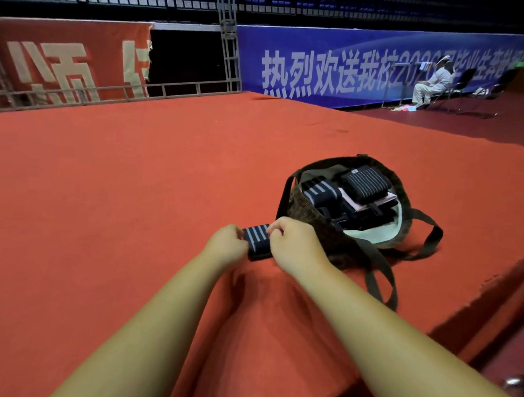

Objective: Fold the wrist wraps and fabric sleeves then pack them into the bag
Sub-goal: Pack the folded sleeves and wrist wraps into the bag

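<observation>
L hand (226, 242) and R hand (293, 245) meet over a dark navy wrist wrap (257, 240) w/ pale blue stripes. It lies on the red carpet (118, 197), just left of the bag (304, 208). Both hands have fingers curled in. L hand pinches the wrap's left end. R hand pinches the right end, thumb and forefinger up near the far corner. Wrap looks folded into a short thick block and sits on the carpet btwn the two hands. Both forearms are bare and stretch fwd from the bottom edge.

The bag is a brown woven tote w/ pale green lining, mouth open toward the camera. Inside it:
- a striped roll (318, 192) on the left
- a second striped roll (365, 182) further back, resting on a pale folded fabric piece (376, 202)
- darker items below, too dim to tell apart

One olive strap (382, 280) trails toward the near carpet edge; the other strap (432, 234) loops out to the right. R wrist sits right beside the bag's near wall; can't tell if it touches.

The carpet covers a raised platform, and a darker maroon floor (471, 121) lies beyond on the right. At the back, a blue banner (338, 50) w/ white characters, a red banner (65, 51) at left, and a metal truss (228, 35) btwn them. A seated person in white (433, 83) is by the blue banner, well apart from the bag.
</observation>
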Available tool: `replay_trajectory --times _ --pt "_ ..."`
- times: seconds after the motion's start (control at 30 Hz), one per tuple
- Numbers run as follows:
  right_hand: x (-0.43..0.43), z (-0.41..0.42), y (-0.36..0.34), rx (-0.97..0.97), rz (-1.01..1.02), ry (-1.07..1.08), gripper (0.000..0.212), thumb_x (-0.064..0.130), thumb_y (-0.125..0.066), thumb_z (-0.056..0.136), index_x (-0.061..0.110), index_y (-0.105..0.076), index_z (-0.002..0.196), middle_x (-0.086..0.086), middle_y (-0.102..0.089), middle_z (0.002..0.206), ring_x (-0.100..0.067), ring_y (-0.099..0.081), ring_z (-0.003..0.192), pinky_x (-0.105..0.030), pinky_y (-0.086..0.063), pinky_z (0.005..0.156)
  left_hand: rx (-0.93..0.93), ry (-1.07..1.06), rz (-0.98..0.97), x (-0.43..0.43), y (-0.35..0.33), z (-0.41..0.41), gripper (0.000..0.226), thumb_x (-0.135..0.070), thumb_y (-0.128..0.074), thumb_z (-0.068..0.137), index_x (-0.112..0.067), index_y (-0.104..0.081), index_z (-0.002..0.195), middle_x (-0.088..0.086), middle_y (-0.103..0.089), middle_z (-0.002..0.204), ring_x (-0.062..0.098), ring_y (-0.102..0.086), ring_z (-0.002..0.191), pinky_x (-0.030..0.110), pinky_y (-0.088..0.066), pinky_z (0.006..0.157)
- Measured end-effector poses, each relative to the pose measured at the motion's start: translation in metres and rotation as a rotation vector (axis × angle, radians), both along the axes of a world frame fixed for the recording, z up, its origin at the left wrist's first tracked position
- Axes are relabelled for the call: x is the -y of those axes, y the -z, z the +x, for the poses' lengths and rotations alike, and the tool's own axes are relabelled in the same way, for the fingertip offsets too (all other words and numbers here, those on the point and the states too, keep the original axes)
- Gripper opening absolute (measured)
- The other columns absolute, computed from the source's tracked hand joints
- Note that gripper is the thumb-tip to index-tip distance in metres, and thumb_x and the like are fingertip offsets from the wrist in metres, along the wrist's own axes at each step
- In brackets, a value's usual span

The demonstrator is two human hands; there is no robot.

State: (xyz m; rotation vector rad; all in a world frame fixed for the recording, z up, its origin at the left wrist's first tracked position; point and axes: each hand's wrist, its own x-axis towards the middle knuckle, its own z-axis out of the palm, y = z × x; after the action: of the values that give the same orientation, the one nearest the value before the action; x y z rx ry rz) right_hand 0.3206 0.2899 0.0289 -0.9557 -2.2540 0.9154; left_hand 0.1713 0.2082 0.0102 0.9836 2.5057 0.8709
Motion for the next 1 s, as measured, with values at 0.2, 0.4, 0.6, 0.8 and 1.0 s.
replay_trajectory --times 0.2,0.4,0.6,0.8,1.0 --pt "-0.016 -0.029 0.044 0.212 -0.176 0.091 0.037 0.022 -0.048 0.107 0.002 -0.065 0.133 -0.021 -0.066 0.138 -0.038 -0.062 0.128 -0.036 -0.049 0.101 -0.139 0.115 -0.177 0.023 0.066 -0.022 0.078 -0.045 -0.070 0.098 -0.024 -0.036 0.166 0.000 -0.046 0.166 0.029 -0.039 0.153 0.039 -0.033 0.125" --pt "-0.031 -0.058 0.066 0.196 -0.157 0.176 0.046 0.036 -0.049 0.111 -0.002 -0.067 0.130 -0.024 -0.069 0.133 -0.040 -0.064 0.127 -0.038 -0.050 0.101 -0.195 0.085 -0.036 0.013 0.088 -0.018 0.069 -0.056 -0.058 0.099 -0.062 -0.027 0.160 -0.016 -0.052 0.160 0.019 -0.036 0.154 0.044 -0.030 0.118" --pt "-0.029 -0.085 0.080 0.117 -0.183 0.290 0.044 0.034 -0.066 0.105 -0.002 -0.056 0.130 -0.023 -0.067 0.134 -0.040 -0.064 0.126 -0.042 -0.052 0.098 -0.292 0.067 0.005 0.010 0.099 -0.014 0.049 -0.054 -0.054 0.100 -0.056 -0.050 0.148 -0.030 -0.052 0.154 0.012 -0.041 0.145 0.043 -0.030 0.115" --pt "-0.023 -0.089 0.086 0.010 -0.223 0.314 0.040 0.019 -0.074 0.097 0.003 -0.051 0.126 -0.020 -0.068 0.130 -0.038 -0.067 0.122 -0.040 -0.052 0.095 -0.208 0.036 0.106 0.012 0.101 -0.018 0.044 -0.037 -0.057 0.094 -0.051 -0.059 0.136 -0.022 -0.069 0.130 0.009 -0.051 0.135 0.037 -0.036 0.112" --pt "0.000 -0.076 0.080 -0.139 -0.220 0.219 0.037 0.008 -0.077 0.088 0.019 -0.048 0.109 -0.007 -0.065 0.115 -0.026 -0.064 0.109 -0.027 -0.044 0.086 0.237 -0.140 0.387 0.019 0.088 -0.017 0.060 -0.053 -0.061 0.094 -0.027 -0.051 0.146 -0.023 -0.072 0.122 0.010 -0.062 0.127 0.045 -0.041 0.118"
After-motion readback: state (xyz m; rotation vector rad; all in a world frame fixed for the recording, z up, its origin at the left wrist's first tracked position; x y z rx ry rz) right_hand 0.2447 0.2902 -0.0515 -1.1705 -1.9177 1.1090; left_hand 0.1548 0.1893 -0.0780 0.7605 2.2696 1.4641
